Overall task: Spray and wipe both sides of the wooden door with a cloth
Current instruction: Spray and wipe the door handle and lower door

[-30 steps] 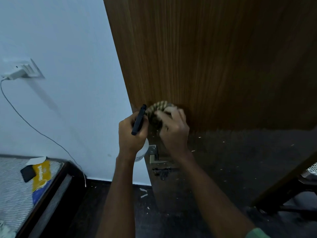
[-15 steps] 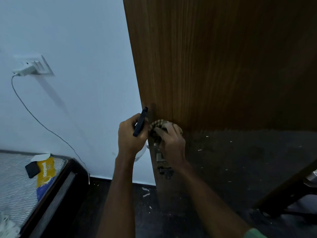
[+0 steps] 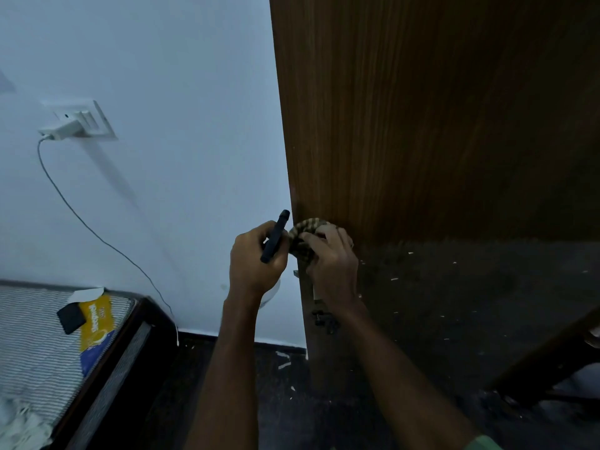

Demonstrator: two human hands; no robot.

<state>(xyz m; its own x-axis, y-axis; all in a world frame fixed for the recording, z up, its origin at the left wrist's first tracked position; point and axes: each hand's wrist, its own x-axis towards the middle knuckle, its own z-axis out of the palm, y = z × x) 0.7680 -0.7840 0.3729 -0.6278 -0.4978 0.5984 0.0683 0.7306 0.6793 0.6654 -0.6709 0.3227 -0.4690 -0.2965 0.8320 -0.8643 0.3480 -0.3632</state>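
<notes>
Dim room, white wall [image 3: 162,125]: door [image 3: 438,125] edge runs vertical; right hand [image 3: 331,258] bunches cloth [image 3: 302,233] there, left hand [image 3: 255,261] grips sprayer [image 3: 276,235] beside.

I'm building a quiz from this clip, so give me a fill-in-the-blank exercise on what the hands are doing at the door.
1. The right hand presses a striped ____ against the wooden door.
2. The left hand grips a spray bottle whose trigger head is ____ in colour.
3. A white charger is plugged into the ____ to the left of the door.
4. The cloth sits near the door's ____ edge.

Missing words: cloth; black; wall; left
</notes>
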